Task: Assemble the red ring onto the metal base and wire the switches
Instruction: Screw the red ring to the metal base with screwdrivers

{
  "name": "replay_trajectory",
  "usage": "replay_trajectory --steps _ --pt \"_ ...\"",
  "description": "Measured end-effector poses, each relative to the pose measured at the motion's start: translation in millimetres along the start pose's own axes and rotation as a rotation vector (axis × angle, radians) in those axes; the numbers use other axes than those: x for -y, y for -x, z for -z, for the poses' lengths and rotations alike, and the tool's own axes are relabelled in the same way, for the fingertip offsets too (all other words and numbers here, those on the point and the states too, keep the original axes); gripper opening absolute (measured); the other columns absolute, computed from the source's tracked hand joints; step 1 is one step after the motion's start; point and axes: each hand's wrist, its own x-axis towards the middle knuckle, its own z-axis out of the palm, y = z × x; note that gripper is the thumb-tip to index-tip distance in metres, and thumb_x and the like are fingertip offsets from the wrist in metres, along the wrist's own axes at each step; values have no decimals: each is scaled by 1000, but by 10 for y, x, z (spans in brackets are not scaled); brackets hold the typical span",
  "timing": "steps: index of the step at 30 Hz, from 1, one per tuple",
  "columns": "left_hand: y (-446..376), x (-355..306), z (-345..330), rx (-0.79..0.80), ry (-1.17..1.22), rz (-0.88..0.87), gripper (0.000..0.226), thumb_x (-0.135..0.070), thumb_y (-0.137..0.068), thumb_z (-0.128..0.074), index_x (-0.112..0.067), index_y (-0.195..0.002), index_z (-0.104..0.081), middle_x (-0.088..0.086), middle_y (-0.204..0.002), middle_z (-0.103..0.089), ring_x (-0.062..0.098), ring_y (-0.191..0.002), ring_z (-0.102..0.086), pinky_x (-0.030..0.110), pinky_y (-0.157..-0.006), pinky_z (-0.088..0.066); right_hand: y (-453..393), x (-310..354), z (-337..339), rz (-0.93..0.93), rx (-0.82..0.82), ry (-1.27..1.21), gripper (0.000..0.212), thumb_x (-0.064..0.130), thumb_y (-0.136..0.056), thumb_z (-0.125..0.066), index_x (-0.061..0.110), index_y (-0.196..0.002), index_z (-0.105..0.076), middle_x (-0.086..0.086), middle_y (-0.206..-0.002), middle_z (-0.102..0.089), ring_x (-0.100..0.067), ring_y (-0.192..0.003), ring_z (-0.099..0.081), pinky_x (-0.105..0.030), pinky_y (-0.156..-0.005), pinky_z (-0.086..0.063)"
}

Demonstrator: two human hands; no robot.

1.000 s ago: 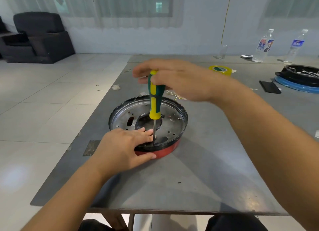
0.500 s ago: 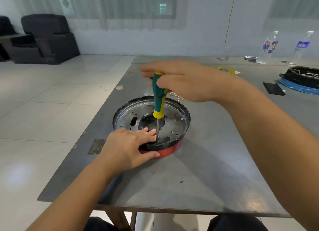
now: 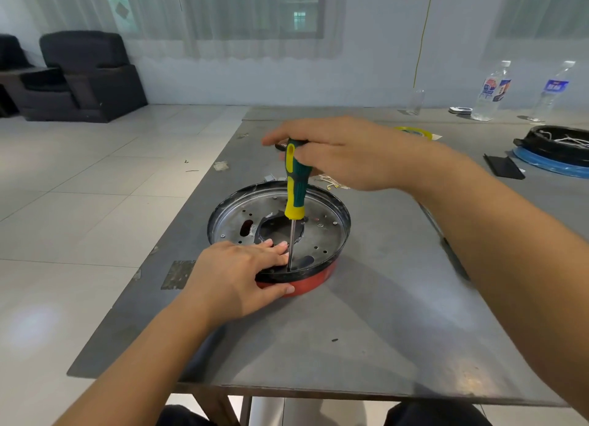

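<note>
**Screwdriver Upright in the Metal Base, Both Hands Engaged**

While the labels on the two water bottles point(image 3: 490, 91) at the far right of the counter point(image 3: 366, 330) carry blue and red print, the writing is too blurred to read. The right hand point(image 3: 347, 153) curls round the top of the green-and-yellow screwdriver point(image 3: 294, 186), which stands nearly upright with its tip down near the front rim of the metal base point(image 3: 318, 231). The left hand point(image 3: 237, 276) holds the front edge of the assembly, fingers laid over the rim beside the shaft and thumb pressed on the red ring point(image 3: 310, 284) that shows beneath the base.

Compared with half a second ago, both hands and the tool hold much the same position; only the camera's view has shifted slightly.

Bare counter lies to the front and right of the base, while the left edge of the counter runs close to it. A black-and-blue assembly point(image 3: 554, 153) sits well apart at the far right, with a yellow tape roll point(image 3: 414, 132) behind the right hand.
</note>
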Motion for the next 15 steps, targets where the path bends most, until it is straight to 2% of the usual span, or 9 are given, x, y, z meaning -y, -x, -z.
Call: replay_trajectory --steps 1,3,5,7,9,11,13,14,15 --pt "5 3 -3 -6 2 0 63 -80 -84 -43 -50 -135 -65 -35 -143 -52 -12 -139 -40 20 -88 -40 3 -1 32 -21 54 -113 40 19 -106 -42 39 -138 -56 12 -126 -64 -9 -113 -64 -25 -94 -56" --pt "3 5 -8 -11 -1 -1 63 -80 -83 -43 -50 -134 -66 -35 -143 -52 -12 -139 -41 21 -87 -42 5 2 69 -9 105 -236 39 15 -107 -48 32 -140 -57 9 -129 -64 -4 -108 -68 -19 -86 -58" --pt "4 6 -15 -25 3 3 63 -80 -83 -44 -48 -131 -68 -33 -140 -55 -9 -137 -46 22 -83 -42 3 22 68 50 64 -158 27 22 -104 -56 31 -129 -64 10 -112 -71 2 -93 -70 -14 -80 -56" --pt "14 5 -19 -50 9 0 61 -79 -83 -45 -46 -128 -71 -29 -137 -61 -5 -133 -53 21 -78 -41 -12 66 18 120 -55 103 14 39 -100 -60 32 -109 -68 14 -85 -68 8 -75 -63 -7 -68 -46" --pt "25 4 -28 -71 9 -9 60 -79 -84 -45 -46 -124 -73 -28 -133 -64 -3 -129 -58 21 -74 -40 -35 86 -91 149 -192 323 30 56 -97 -55 28 -93 -63 11 -65 -57 -4 -62 -55 -17 -53 -37" --pt "21 3 -25 -78 8 -13 60 -79 -84 -43 -46 -123 -74 -28 -131 -65 -3 -127 -59 21 -73 -39 -38 112 -213 153 -301 438 43 62 -98 -46 22 -88 -56 6 -58 -49 -9 -53 -46 -29 -50 -32" --pt "10 5 -31 -65 4 -5 62 -80 -84 -40 -47 -125 -72 -30 -133 -63 -4 -130 -57 21 -75 -39 -32 97 -259 130 -294 479 41 59 -102 -38 22 -95 -53 7 -65 -53 -8 -58 -50 -33 -53 -36" --pt "8 8 -31 -50 2 -1 64 -82 -84 -38 -48 -128 -71 -31 -136 -60 -5 -132 -54 21 -76 -40 -30 83 -244 95 -228 404 35 54 -104 -36 23 -106 -52 8 -77 -59 -8 -69 -56 -36 -61 -44" --pt "7 11 -30 -31 2 1 66 -83 -83 -36 -49 -130 -69 -33 -138 -58 -7 -135 -51 20 -78 -39 -29 66 -207 44 -143 252 30 46 -106 -36 23 -119 -51 9 -94 -64 -8 -85 -62 -39 -75 -51"
